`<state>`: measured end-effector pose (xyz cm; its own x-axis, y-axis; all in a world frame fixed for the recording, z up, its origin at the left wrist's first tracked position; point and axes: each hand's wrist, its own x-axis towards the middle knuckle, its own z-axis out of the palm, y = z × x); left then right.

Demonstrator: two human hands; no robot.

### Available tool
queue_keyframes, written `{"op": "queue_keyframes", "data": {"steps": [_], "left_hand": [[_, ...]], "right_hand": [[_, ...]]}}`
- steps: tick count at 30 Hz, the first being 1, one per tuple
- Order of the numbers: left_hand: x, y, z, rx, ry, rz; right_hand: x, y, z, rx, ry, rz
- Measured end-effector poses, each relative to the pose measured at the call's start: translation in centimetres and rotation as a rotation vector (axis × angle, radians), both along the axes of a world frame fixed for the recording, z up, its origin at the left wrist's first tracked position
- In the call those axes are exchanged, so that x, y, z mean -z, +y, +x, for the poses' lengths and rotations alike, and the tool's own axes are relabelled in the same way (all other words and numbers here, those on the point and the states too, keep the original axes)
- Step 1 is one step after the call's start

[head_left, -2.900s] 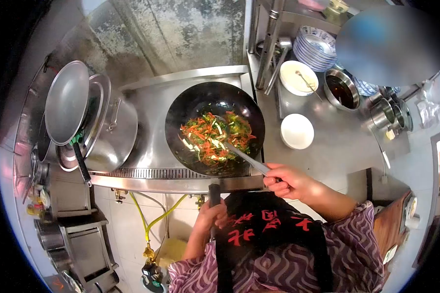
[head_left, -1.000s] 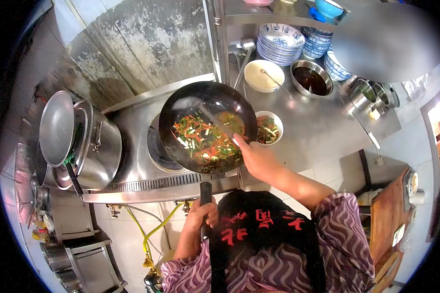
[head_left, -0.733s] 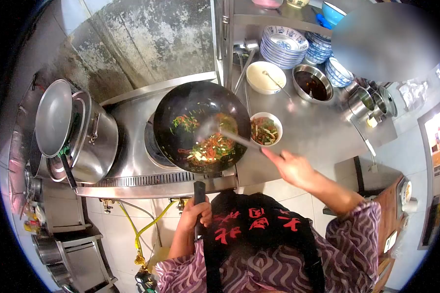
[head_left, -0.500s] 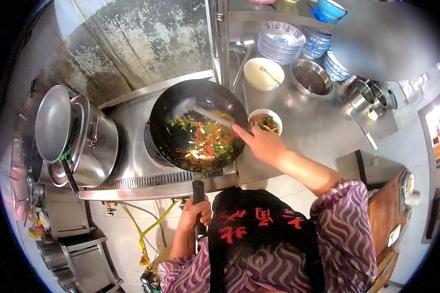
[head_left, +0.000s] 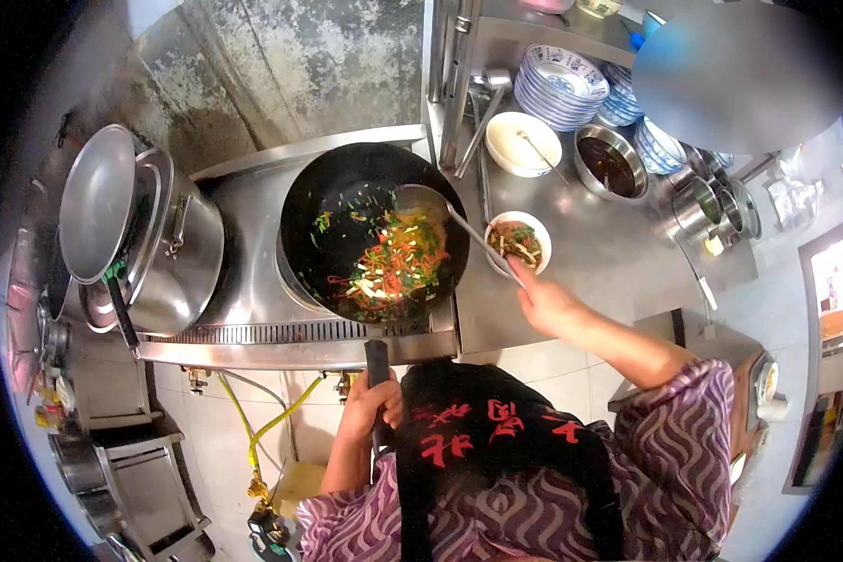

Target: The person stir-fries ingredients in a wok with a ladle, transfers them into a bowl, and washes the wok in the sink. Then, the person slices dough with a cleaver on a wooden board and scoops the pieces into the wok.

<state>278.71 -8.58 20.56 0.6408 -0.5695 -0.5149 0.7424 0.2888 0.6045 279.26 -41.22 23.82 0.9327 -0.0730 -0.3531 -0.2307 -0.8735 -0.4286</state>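
My left hand (head_left: 375,405) is closed round the dark handle of a black wok (head_left: 320,248), which sits on the stove. In the wok, shredded orange vegetables, chopped greens and pale pieces (head_left: 398,258) are heaped toward the right side, with a few bits scattered on the left. My right hand (head_left: 545,304) grips the end of a long-handled metal ladle (head_left: 478,234). The ladle's head lies inside the wok at the upper right, by the food. Close to my right hand stands a white bowl (head_left: 545,234) holding meat strips and greens.
A large lidded steel pot (head_left: 192,258) with a pan (head_left: 98,206) on top stands at the left. On the right counter are a cream bowl (head_left: 501,150) with a spoon, a steel bowl of dark liquid (head_left: 618,173), stacked patterned bowls (head_left: 562,89) and steel containers (head_left: 698,211).
My right hand has moved right and slightly down, drawing the ladle head toward the wok's right side. The food has gathered to the right. My left hand keeps its hold on the handle.
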Motion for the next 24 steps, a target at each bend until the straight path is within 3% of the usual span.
{"op": "queue_keyframes", "data": {"steps": [1,5,12,16,19,24], "left_hand": [[0.1,-0.2,0.2,-0.010,-0.007,0.027],[-0.5,-1.7,0.6,-0.067,0.030,0.047],[-0.1,-1.0,-0.1,-0.027,0.011,0.069],[0.3,-0.3,-0.3,0.005,0.003,0.066],[0.6,-0.3,-0.6,-0.004,0.046,-0.002],[0.9,0.0,-0.4,0.034,0.012,-0.042]], "right_hand": [[-0.9,0.7,-0.8,0.029,0.158,0.038],[-3.5,4.2,-3.6,0.403,0.476,0.832],[-5.5,6.7,-1.3,0.509,0.869,1.432],[-5.4,6.2,-1.0,0.555,0.858,1.580],[-4.8,7.5,-1.9,0.532,0.791,1.456],[-4.7,6.1,-1.8,0.552,0.772,1.553]]}}
